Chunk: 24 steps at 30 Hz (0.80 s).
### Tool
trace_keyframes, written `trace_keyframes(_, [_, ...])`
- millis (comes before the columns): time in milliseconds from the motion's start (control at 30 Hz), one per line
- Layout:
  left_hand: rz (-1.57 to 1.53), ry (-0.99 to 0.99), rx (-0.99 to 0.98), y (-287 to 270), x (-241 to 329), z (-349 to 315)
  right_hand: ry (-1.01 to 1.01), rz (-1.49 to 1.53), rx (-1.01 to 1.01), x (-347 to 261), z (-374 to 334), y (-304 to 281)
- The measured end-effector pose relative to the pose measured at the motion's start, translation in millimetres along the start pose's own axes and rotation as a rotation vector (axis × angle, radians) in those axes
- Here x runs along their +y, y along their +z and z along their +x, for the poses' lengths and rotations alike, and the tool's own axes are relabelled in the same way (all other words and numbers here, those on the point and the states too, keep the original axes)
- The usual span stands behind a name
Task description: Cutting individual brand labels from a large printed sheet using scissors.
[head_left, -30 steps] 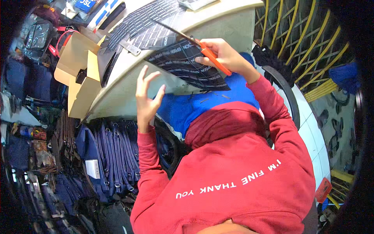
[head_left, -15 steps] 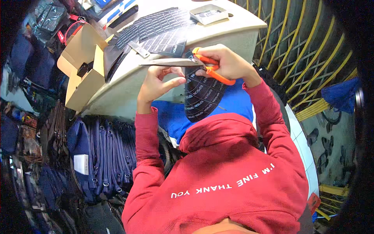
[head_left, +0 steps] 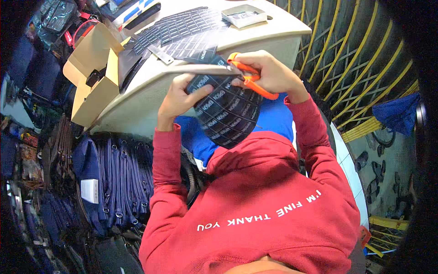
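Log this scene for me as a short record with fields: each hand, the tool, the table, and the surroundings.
left hand: pinching the dark gridded sheet at its left side
right hand: gripping the orange-handled scissors
tool: scissors, blades pointing left, across the sheet's upper part in view
table: white; gridded sheets and a small white tray on it; open cardboard box at its left end
surroundings: yellow lattice gate right, dark blue straps lower left
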<state>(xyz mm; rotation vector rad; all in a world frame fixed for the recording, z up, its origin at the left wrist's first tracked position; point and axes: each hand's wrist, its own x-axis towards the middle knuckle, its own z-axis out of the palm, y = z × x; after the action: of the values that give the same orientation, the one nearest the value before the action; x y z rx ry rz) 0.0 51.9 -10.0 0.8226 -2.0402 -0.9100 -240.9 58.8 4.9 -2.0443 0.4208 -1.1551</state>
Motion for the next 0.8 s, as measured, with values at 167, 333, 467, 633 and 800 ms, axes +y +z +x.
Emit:
trace_keyframes(167, [0.252, 0.027, 0.169, -3, 17, -14, 0.1, -0.24, 0.045, 3, -8, 1])
trace_keyframes(333, [0.22, 0.05, 0.275, -12, 27, -22, 0.114, -0.345, 0.113, -3, -19, 12])
trace_keyframes(467, [-0.061, -0.084, 0.409, -27, 39, -30, 0.165, -0.013, 0.28, 18, -41, 19])
trace_keyframes(633, [-0.222, -0.075, 0.603, -52, 36, -39, 0.346, 0.256, 0.203, 19, -74, 12])
trace_keyframes(800, [-0.299, -0.062, 0.678, -60, 38, -44, 0.337, 0.064, 0.135, 23, -98, 22])
